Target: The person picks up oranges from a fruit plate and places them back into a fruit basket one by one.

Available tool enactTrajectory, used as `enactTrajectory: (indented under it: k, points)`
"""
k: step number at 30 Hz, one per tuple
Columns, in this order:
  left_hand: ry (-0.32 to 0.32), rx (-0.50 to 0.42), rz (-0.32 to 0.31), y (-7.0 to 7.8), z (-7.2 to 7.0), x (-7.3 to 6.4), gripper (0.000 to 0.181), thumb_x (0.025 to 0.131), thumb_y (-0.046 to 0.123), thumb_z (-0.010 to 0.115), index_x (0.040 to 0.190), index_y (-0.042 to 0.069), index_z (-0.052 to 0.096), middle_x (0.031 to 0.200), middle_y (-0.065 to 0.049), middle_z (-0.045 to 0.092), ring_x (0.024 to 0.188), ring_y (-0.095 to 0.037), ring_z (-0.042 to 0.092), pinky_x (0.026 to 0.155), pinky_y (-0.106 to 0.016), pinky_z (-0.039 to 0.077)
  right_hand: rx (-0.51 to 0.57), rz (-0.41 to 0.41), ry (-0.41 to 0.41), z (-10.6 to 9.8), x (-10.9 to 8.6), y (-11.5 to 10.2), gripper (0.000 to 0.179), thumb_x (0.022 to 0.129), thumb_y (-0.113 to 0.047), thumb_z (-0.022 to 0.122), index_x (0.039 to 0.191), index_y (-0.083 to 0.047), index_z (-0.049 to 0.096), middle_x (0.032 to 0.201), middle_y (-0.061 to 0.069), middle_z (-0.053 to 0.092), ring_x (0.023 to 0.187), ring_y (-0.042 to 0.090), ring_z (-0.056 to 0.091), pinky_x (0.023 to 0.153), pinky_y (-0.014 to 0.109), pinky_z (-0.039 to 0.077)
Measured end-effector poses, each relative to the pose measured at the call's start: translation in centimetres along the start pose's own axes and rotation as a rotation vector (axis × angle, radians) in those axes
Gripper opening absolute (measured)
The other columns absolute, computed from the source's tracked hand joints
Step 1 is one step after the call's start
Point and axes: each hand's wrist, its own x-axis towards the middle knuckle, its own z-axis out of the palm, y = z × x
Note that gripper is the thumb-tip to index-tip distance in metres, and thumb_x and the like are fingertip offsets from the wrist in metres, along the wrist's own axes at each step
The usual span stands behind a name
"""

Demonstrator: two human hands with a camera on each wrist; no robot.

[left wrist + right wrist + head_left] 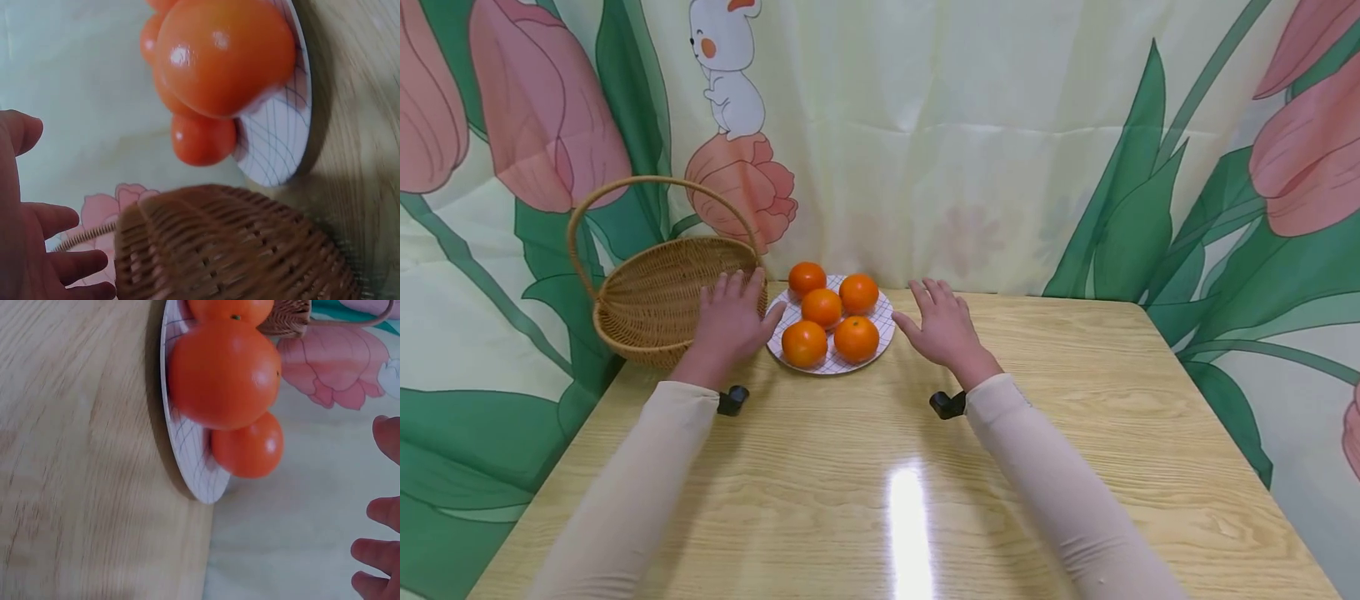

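Several oranges (822,307) lie on a round white plate (886,327) with a checked pattern, near the back of the table. To the plate's left stands a wicker basket (655,287) with a tall arched handle. My left hand (730,321), fingers spread and holding nothing, is in front of the basket's right part and hides some of it; whether it touches the rim I cannot tell. Just right of the plate is my right hand (942,327), also with fingers extended and nothing in it. In both wrist views the fingers are apart from the oranges (225,56).
A wooden table (820,467) carries everything, with a bright light reflection near its front. Behind it hangs a curtain (1000,167) printed with tulips and a white rabbit. A dark camera mount shows at each wrist.
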Motion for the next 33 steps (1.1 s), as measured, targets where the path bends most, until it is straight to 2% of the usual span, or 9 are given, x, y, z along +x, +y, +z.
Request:
enactTrajectory:
  k: [11, 19, 33]
  points:
    - [-0.036, -0.045, -0.060, -2.1, -0.5, -0.9, 0.078, 0.089, 0.062, 0.023, 0.147, 0.011, 0.010, 0.148, -0.027, 0.015, 0.135, -0.047, 0.005, 0.104, -0.065, 0.002, 0.004, -0.022, 0.004, 0.9, 1.2, -1.8, 0.071, 0.088, -0.060, 0.034, 0.144, -0.018, 0.024, 0.149, 0.010, 0.024, 0.138, 0.029, 0.017, 0.107, 0.053, 0.019]
    - [-0.013, -0.043, -0.084, -3.6, -0.7, -1.6, 0.081, 0.088, 0.064, 0.021, 0.146, 0.010, 0.013, 0.147, -0.028, 0.016, 0.134, -0.048, 0.007, 0.103, -0.066, 0.003, 0.024, -0.056, 0.004, 1.7, 2.0, -3.5, 0.069, 0.088, -0.056, 0.039, 0.144, -0.017, 0.026, 0.147, 0.010, 0.027, 0.137, 0.029, 0.019, 0.107, 0.053, 0.019]
    - [0.023, -0.040, -0.092, -5.9, -1.1, -2.6, 0.081, 0.088, 0.063, 0.019, 0.145, 0.007, 0.015, 0.144, -0.031, 0.020, 0.132, -0.051, 0.011, 0.099, -0.070, 0.006, 0.016, -0.101, 0.022, 2.5, 3.3, -5.0, 0.068, 0.089, -0.059, 0.034, 0.143, -0.018, 0.026, 0.145, 0.010, 0.031, 0.135, 0.028, 0.024, 0.106, 0.051, 0.023]
